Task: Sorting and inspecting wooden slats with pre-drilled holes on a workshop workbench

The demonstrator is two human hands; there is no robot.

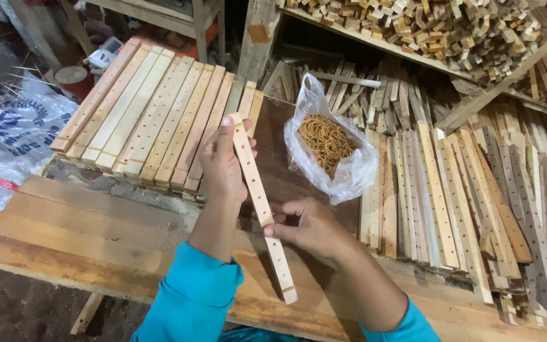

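Left hand [223,166] wraps upper part of drilled wooden slat [259,202], fingers closed; right hand [305,227] pinches its mid edge w/ thumb & forefinger. Slat prob. light, stiff, dry, non-slip; best gripped mid-length, between both hands' fingers.

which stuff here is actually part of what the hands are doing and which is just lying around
In hand:
- drilled wooden slat, held by left hand and right hand
- bag of rubber bands, open beside the hands

Lying about:
- stacked slats
- loose slat pile
- wood offcuts on the shelf
- printed plastic sack
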